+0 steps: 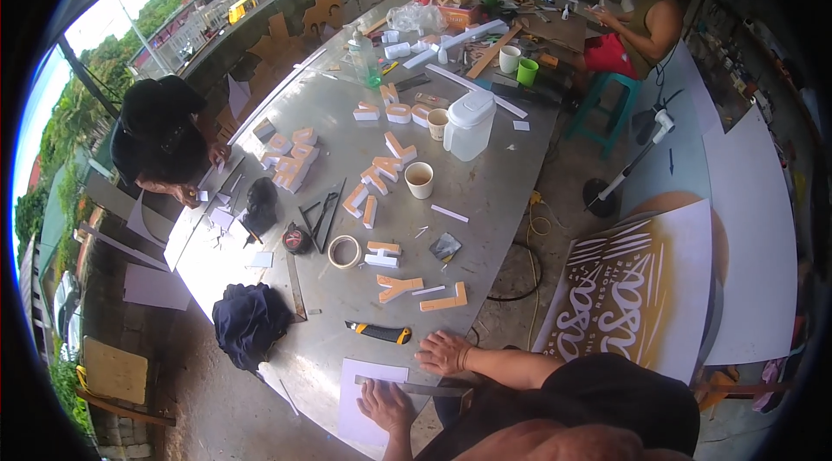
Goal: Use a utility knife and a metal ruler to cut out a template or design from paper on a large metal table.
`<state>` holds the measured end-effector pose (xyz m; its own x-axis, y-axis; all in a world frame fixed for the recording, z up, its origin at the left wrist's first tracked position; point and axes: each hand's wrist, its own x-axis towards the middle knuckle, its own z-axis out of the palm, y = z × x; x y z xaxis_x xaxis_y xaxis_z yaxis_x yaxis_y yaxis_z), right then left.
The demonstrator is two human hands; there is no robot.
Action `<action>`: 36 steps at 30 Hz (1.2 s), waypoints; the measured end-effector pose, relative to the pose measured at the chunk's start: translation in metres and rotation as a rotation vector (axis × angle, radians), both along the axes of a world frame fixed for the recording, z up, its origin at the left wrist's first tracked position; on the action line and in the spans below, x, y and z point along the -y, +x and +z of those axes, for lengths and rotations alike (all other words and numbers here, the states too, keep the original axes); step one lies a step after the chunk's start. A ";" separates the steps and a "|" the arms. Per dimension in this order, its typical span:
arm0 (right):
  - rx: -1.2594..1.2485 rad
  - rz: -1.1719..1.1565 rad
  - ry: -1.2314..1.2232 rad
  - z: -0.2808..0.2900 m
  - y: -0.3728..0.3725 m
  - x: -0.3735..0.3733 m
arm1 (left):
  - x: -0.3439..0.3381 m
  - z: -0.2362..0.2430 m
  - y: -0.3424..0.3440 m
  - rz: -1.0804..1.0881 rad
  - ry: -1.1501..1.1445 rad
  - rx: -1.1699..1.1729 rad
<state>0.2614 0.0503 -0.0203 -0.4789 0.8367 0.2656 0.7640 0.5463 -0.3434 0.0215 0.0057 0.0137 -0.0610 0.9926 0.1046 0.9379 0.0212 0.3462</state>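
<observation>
My left hand [386, 406] lies with fingers spread on a white sheet [350, 392] at the table's near edge. Its fingertips press on a metal ruler [425, 389] laid across the sheet. My right hand [443, 353] rests flat on the metal tabletop, fingers apart and holding nothing. A yellow and black utility knife [378, 333] lies just beyond, between the two hands and the letters. The nearest cut-out letters, an orange-faced Y-shaped piece [399, 288] and an L-shaped piece [444, 297], lie past the knife beside a thin white strip [428, 290].
Around the table are a tape roll [344, 252], a paper cup [419, 181], a lidded pitcher [470, 126], a dark cloth [251, 322] and more letters [381, 173]. A co-worker [160, 136] handles small pieces at left; another person [646, 15] sits at far right. A printed panel [633, 288] stands at right.
</observation>
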 end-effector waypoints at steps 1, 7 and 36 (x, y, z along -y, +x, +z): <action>-0.001 -0.002 -0.001 0.001 -0.001 0.000 | 0.001 0.000 -0.001 0.002 0.016 0.000; 0.036 -0.004 -0.079 0.003 -0.003 0.002 | 0.001 0.001 -0.002 -0.006 0.019 0.003; -0.017 -0.019 0.044 0.000 -0.002 0.000 | 0.001 0.008 0.009 0.014 0.136 -0.023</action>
